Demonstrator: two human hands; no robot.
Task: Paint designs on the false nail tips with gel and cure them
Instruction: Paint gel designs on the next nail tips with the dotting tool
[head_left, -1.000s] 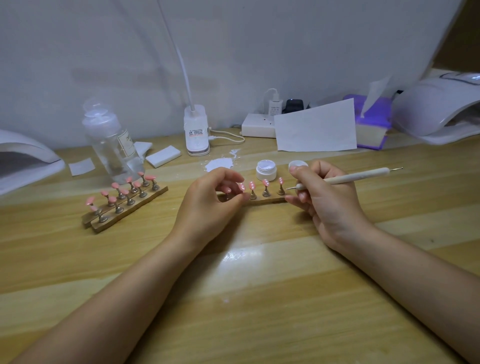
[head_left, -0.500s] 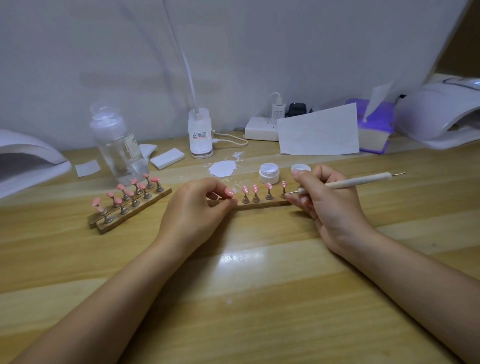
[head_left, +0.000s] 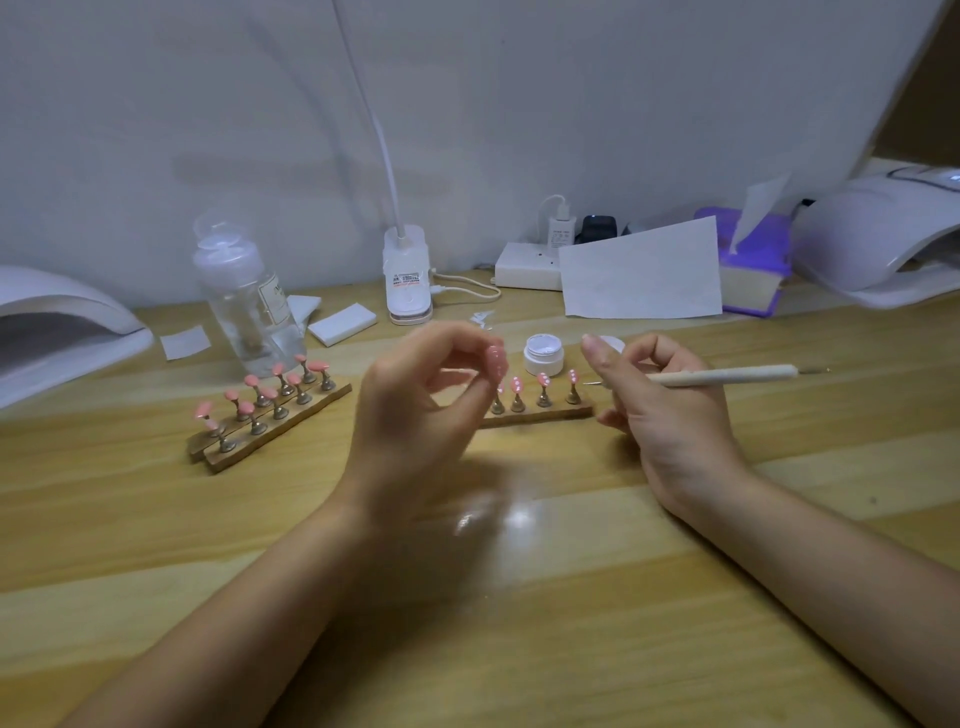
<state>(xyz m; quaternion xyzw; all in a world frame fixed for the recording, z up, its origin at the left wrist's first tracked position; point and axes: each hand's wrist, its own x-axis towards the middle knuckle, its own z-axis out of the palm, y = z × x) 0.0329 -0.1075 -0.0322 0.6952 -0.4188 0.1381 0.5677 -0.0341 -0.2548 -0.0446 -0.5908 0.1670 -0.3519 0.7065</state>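
Since 1 second ago our left hand has lifted off the wooden strip, its grip pinching 1 pink nail tip up for a closer look. Our right hand grips the dotting pen, ready to paint. Beyond, 4 dotted tips stand on the strip beside the open gel pot on the table.

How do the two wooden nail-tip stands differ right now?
The stand by the hands is a single strip whose pink tips show white dots; the left stands are two strips side by side with plain pink tips. The first lies level across the view, the second slants away. Both hold tips on small metal posts.
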